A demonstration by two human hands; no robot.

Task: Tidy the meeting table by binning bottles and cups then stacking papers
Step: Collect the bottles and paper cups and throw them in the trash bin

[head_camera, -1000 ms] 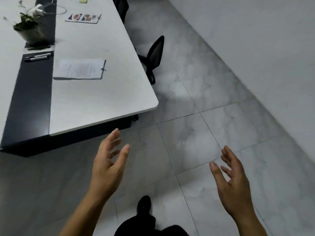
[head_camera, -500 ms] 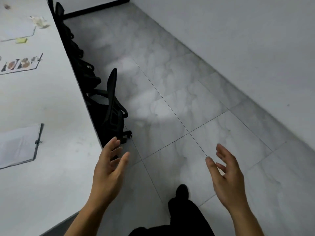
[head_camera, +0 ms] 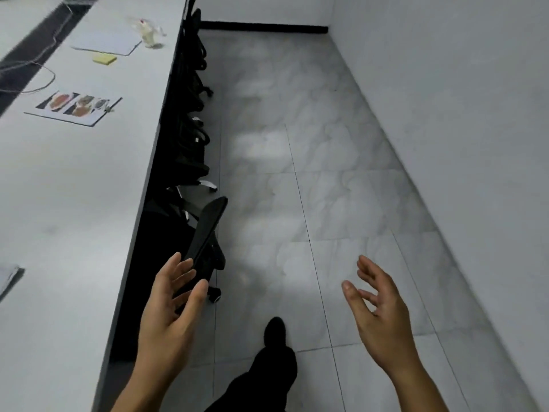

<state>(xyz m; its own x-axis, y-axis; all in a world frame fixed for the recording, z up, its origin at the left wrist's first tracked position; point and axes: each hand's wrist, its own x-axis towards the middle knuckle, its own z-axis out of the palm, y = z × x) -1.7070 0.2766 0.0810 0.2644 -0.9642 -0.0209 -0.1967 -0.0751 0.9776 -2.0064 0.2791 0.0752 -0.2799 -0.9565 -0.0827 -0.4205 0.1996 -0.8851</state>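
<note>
The view has swung since half a second ago and now runs down the length of the table (head_camera: pixel 74 203), so more of its far end shows. At the left edge only a corner of the clipped papers (head_camera: pixel 8 275) is in view, where most of the stack showed before. Farther up the table a thin cable (head_camera: pixel 44 73) loops, and the picture sheet (head_camera: pixel 74 109), earlier cut off at the edge, now lies whole and flat. Beyond it lie a yellow pad (head_camera: pixel 104 58) and a white sheet (head_camera: pixel 107 43). Just right of the sheet, near the table's edge, lies a clear crumpled thing (head_camera: pixel 148 32) too blurred to name. A row of black chairs (head_camera: pixel 191 114) is tucked along that edge, where before only the nearest ones showed. The left hand (head_camera: pixel 169 316) is raised beside the table as before, fingers spread wide and holding nothing. A black shoe (head_camera: pixel 274 330) steps on the tiled floor (head_camera: pixel 312 188). The right hand (head_camera: pixel 383 316) keeps its pose too, with loose fingers apart and empty, near the wall (head_camera: pixel 460 114).
</note>
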